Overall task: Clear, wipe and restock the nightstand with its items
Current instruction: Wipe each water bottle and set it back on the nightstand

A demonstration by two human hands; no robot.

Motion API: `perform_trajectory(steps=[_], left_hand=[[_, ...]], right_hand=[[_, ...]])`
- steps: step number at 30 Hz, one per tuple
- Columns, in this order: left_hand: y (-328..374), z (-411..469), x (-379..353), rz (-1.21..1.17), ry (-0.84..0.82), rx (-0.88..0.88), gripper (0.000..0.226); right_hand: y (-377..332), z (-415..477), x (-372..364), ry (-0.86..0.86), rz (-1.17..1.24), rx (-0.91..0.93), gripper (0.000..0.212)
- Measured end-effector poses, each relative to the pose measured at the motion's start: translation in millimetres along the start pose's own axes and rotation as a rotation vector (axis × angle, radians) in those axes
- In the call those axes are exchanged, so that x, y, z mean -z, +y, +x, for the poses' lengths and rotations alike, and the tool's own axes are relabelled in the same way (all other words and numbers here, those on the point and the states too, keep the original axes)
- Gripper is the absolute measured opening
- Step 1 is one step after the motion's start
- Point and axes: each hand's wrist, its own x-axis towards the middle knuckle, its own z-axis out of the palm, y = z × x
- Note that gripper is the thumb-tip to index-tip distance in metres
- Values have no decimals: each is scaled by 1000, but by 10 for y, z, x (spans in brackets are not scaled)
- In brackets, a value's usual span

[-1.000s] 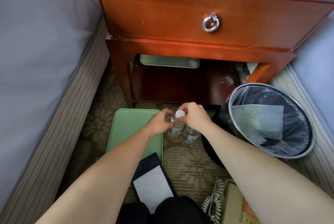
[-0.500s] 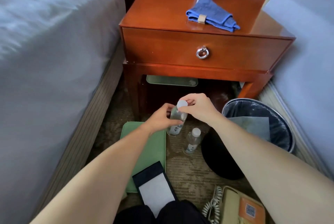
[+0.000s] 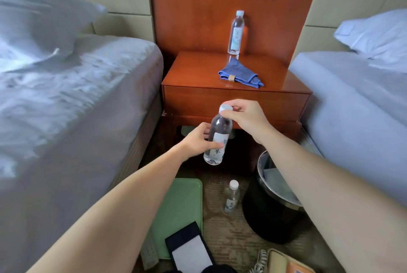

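**Trainee:** State the grip on the held bottle (image 3: 217, 138).

**Observer:** From where I stand, it is a two-point hold. The left hand (image 3: 198, 141) wraps the labelled body, thumb across the front. The right hand (image 3: 247, 116) pinches the white cap from above.

**Trainee:** Where is the bottle relative to its destination?

**Observer:** It hangs in the air in front of the drawer face, below the top of the nightstand (image 3: 193, 68). The top lies up and beyond the grip. The long axis is near upright, with the cap tipped slightly right. I judge that placing calls for a lift and a forward reach, with no turning. The right hand sits higher and nearer the top.

**Trainee:** What occupies the top?

**Observer:** A standing bottle (image 3: 236, 32) at the back panel, with a blue cloth (image 3: 240, 74) just in front of it.

**Trainee:** And the floor?

**Observer:** A floor bottle (image 3: 231, 197) stands upright between the green tray (image 3: 182, 202) and the bin (image 3: 273, 206).

**Trainee:** What cannot be confirmed?

**Observer:** The hands and bottle cover the lower shelf. The left fingers behind the bottle are mostly out of sight. The label print is unreadable. The items nearest the person are cut off at the frame edge.
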Motion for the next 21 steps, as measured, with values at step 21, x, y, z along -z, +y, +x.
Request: perform_trajectory(steps=[21], left_hand=[[1106, 658, 763, -166, 162, -94, 39]], right_hand=[[-950, 1190, 419, 166, 143, 18, 41]])
